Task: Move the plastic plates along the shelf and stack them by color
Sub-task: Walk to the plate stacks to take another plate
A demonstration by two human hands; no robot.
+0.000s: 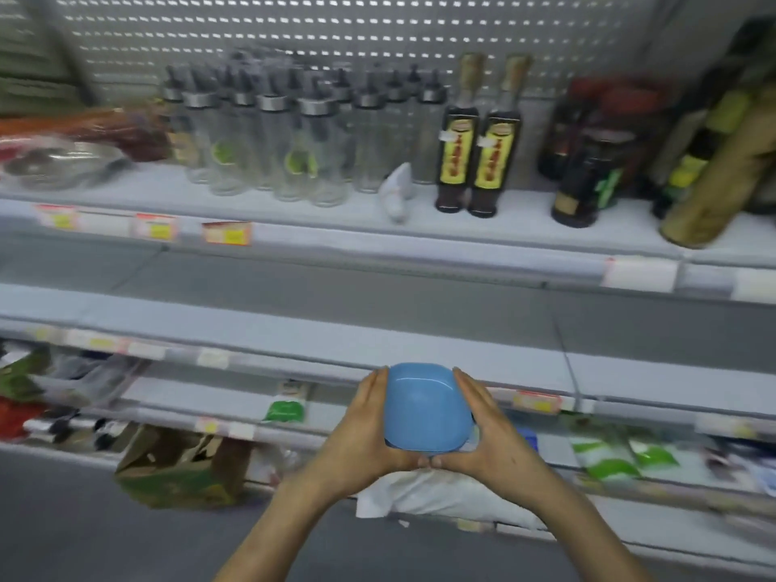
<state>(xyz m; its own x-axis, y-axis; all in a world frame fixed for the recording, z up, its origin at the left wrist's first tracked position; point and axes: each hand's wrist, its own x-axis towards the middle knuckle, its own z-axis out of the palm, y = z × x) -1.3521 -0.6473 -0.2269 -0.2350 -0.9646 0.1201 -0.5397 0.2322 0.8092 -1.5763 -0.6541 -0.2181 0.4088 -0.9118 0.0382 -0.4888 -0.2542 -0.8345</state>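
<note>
A blue square plastic plate point(424, 407) with rounded corners is held up in front of the shelves, its hollow side facing me. A darker blue rim shows under its near edge, so it may be a small stack. My left hand point(365, 430) holds its left side and my right hand point(487, 430) its right side. Fingers lie along the edges and the two thumbs meet at the near edge. No other plates are visible.
The view is motion-blurred. The top shelf carries clear glass bottles point(268, 132), two dark sauce bottles point(476, 153) and more jars at the right. A grey shelf point(294, 329) runs behind the plate. Lower down are green packets point(285, 407), a cardboard box point(180, 472) and a white bag point(441, 497).
</note>
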